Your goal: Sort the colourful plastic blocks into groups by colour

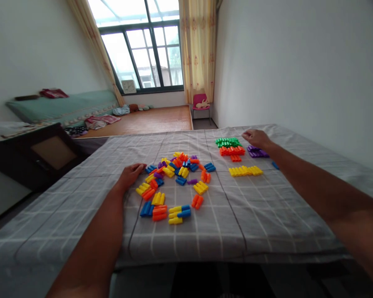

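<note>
On the left side of the cloth-covered table, my left hand [132,174] rests at the edge of a loose pile of plastic pieces, its fingertips beside a blue piece [150,169]. Its fingers are drawn together; what they may hold is hidden. The pile mixes yellow pieces [158,199], orange pieces [160,213], blue and purple ones, roughly in a ring. Further right, my right hand [256,138] is closed in a pinch just right of the green pieces [227,142], above the purple pieces [256,152]. Whatever it pinches is too small to make out.
Orange pieces [232,151] lie in front of the green ones, with a yellow row [246,171] nearer me. A blue piece [275,165] lies partly behind my right forearm. Beyond the grey checked tablecloth [112,153] stand a bed [161,118] and a pink chair [200,99].
</note>
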A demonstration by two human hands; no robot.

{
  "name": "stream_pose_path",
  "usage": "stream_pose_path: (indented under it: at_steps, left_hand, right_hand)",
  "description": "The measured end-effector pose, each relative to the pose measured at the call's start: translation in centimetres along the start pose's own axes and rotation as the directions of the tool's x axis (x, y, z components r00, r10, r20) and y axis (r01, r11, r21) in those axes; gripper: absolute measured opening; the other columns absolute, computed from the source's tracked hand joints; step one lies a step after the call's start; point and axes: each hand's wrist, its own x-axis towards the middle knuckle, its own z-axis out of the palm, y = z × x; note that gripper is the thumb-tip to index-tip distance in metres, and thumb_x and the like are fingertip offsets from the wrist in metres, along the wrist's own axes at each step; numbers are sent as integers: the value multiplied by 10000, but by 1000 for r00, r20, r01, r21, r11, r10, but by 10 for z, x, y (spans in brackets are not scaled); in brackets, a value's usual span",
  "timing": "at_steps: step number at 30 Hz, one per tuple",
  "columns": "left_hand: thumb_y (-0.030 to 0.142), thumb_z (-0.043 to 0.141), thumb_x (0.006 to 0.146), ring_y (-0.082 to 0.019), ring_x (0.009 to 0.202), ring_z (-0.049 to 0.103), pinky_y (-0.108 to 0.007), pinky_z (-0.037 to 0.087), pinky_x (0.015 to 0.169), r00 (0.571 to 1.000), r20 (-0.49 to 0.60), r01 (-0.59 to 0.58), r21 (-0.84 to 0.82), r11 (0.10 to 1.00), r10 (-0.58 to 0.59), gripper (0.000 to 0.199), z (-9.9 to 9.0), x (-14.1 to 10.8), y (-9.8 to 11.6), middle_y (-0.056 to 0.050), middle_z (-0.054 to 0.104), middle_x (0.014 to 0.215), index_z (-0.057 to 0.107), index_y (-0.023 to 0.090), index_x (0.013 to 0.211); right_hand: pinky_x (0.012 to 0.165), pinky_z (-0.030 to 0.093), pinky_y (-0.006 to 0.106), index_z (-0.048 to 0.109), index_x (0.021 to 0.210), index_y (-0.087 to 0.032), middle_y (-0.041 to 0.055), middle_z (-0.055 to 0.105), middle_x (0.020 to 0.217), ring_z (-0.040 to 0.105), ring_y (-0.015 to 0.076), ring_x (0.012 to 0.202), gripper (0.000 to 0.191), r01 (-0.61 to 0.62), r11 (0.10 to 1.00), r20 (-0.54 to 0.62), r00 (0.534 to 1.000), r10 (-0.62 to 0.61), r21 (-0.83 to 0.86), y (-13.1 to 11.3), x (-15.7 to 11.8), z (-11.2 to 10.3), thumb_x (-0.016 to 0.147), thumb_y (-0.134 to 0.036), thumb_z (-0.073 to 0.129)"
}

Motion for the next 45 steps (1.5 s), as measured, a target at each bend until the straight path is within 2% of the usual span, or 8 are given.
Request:
stream_pose_path:
  at_steps: [5,10,14,19,25,29,39,45]
  left_hand:
    - [662,522,718,-249,936,665,-330,510,851,999,9,-54,15,998,54,604,2,-1,-3,-87,742,987,738,156,967]
    - [602,505,758,-243,930,667,-317,500,854,994,10,-110,40,993,110,536,3,-1,-5,-83,744,985,745,165,953]
    - [585,485,776,-242,936,665,-306,506,829,992,25,-126,43,991,125,536,4,1,-10,-81,744,990,742,161,976]
    - [570,477,781,-240,929,663,-311,502,845,989,50,-140,66,988,137,545,3,2,-8,-76,742,1004,736,146,1004]
    - [560,487,770,-246,952,657,-305,496,852,988,56,-153,122,981,147,513,1,3,-4,-64,744,1003,745,167,975]
    - [571,480,768,-248,963,655,-302,495,854,988,55,-152,150,977,145,519,0,5,-5,-62,744,1003,745,174,973]
    - [603,493,761,-248,989,650,-307,494,884,991,52,-126,112,986,121,556,0,2,-3,-63,741,1018,740,164,996]
    - [602,496,760,-250,1017,643,-316,482,915,991,47,-127,134,983,122,548,0,4,-5,-60,736,1045,737,173,1002]
  right_hand:
    - [854,489,329,707,945,-181,51,700,951,635,203,913,166,216,976,330,919,-216,37,-70,-5,53,844,-303,655]
    - [865,521,413,574,1208,-168,87,582,1214,594,214,1030,352,231,969,367,897,-247,89,-125,-25,103,918,-367,566]
    - [868,521,420,573,1210,-166,81,573,1224,590,225,1041,356,211,970,355,903,-241,121,-139,-29,111,919,-372,562]
    - [799,521,316,661,1076,-153,60,674,1069,624,204,933,316,163,976,298,934,-199,142,-121,-16,78,880,-393,594]
    - [636,527,277,654,1016,-125,86,710,859,647,170,719,376,-103,925,50,995,91,366,-38,-8,22,767,-406,674]
    - [676,524,268,666,929,-137,77,715,860,658,168,765,259,-169,944,31,985,167,282,-3,-23,23,767,-338,670]
    - [736,466,260,699,889,-177,69,721,905,648,184,834,206,51,964,164,986,-8,-260,-23,-39,56,798,-351,638]
    - [812,457,252,737,985,-236,35,714,1018,636,174,915,228,268,950,330,922,-204,-161,-14,-40,54,781,-302,658]
